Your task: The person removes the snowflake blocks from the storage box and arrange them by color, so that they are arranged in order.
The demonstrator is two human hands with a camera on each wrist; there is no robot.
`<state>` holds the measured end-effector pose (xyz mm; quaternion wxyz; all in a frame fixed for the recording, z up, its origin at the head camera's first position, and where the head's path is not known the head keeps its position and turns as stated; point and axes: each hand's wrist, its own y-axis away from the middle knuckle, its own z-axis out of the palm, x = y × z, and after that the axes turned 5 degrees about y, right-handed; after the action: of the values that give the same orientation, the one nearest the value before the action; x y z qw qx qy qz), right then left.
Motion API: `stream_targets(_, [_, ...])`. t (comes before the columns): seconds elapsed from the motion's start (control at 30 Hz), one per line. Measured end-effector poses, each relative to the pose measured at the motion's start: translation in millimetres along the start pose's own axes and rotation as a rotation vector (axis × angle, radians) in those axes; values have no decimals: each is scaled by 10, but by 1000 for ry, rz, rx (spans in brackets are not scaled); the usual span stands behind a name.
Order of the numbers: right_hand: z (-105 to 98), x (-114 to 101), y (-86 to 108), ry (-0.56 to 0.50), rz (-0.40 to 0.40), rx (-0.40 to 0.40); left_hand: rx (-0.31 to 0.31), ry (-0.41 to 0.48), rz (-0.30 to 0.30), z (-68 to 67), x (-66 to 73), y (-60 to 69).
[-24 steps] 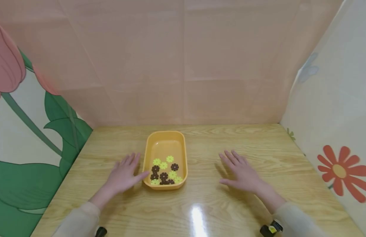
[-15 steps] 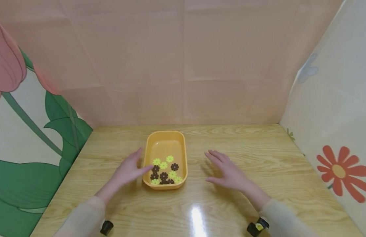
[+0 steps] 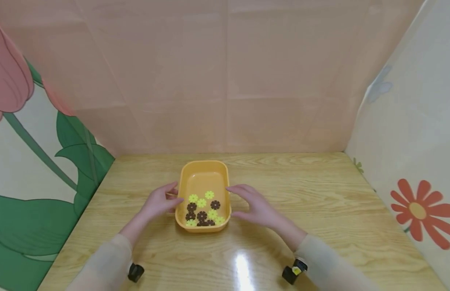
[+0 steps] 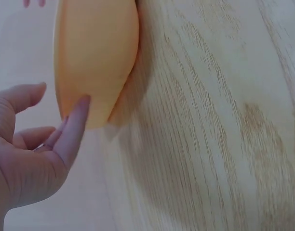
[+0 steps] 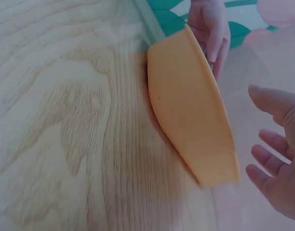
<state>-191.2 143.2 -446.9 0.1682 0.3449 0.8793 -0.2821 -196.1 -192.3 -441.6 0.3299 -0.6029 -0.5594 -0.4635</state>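
An orange-yellow rectangular tray [image 3: 204, 181] lies on the wooden table, holding several yellow flower-shaped discs [image 3: 209, 195] and dark brown ones [image 3: 215, 205] towards its near end. My left hand [image 3: 157, 204] is at its left side, thumb reaching over the rim and fingers beside the outer wall. In the left wrist view one fingertip overlaps the tray wall [image 4: 97, 48]; whether it touches cannot be told. My right hand [image 3: 256, 207] is spread at the right side, fingertips close to the rim. The right wrist view shows a gap between those fingers and the tray [image 5: 191, 106].
The wood-grain table [image 3: 301, 173] ends at a pinkish back sheet [image 3: 225, 81]. Side panels carry a tulip print [image 3: 10, 68] on the left and a red flower print [image 3: 417, 210] on the right. Each wrist wears a small black device [image 3: 136, 273].
My right hand has moved left across the table to the tray's right side. My left hand has shifted slightly, its fingers now bent beside the left wall. The tray has not visibly moved.
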Motion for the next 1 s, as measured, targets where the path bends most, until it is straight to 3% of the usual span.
stream_targets(0.37, [186,-157,-306,-42,-38,-150,-20,103,-82,-53,-34,-31])
stream_targets(0.57, [309,-191,-487,-28,-104,-210,-34,172,-134,-64,-50,-50])
stream_targets(1.0, [657,-224,-836,82,-241,-370,-52,185,-149,-59,-71,-58])
